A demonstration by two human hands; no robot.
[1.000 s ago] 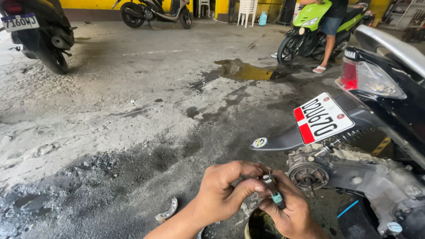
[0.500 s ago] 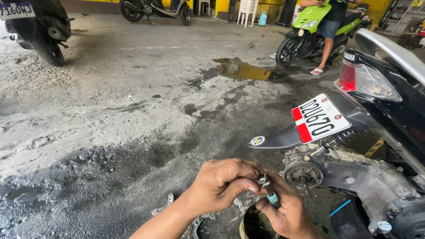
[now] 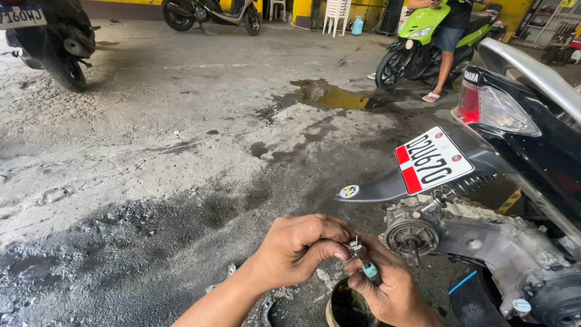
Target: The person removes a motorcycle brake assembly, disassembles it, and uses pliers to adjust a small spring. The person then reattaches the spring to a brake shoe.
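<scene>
Small metal part (image 3: pixel 354 247), thin and wiry, sits pinched between our two hands low in the view, just above the oily floor (image 3: pixel 181 181). Our left hand (image 3: pixel 299 248) is curled nearly closed, its fingertips gripping the part from the left; our right hand (image 3: pixel 390 287) is closed around a short tool with a teal handle (image 3: pixel 370 270), whose tip meets the part. Directly beneath the hands we see a round container of dark liquid (image 3: pixel 348 309), and beside it a round metal piece (image 3: pixel 266 312) lying on the floor. Just right of our hands stands the bare engine casing (image 3: pixel 484 248) of a dark scooter (image 3: pixel 532 145), its red-and-white plate (image 3: pixel 433 158) above. Farther off, a puddle (image 3: pixel 333 97) lies before a green scooter (image 3: pixel 423 42) with a person's leg (image 3: pixel 445 66) beside it.
</scene>
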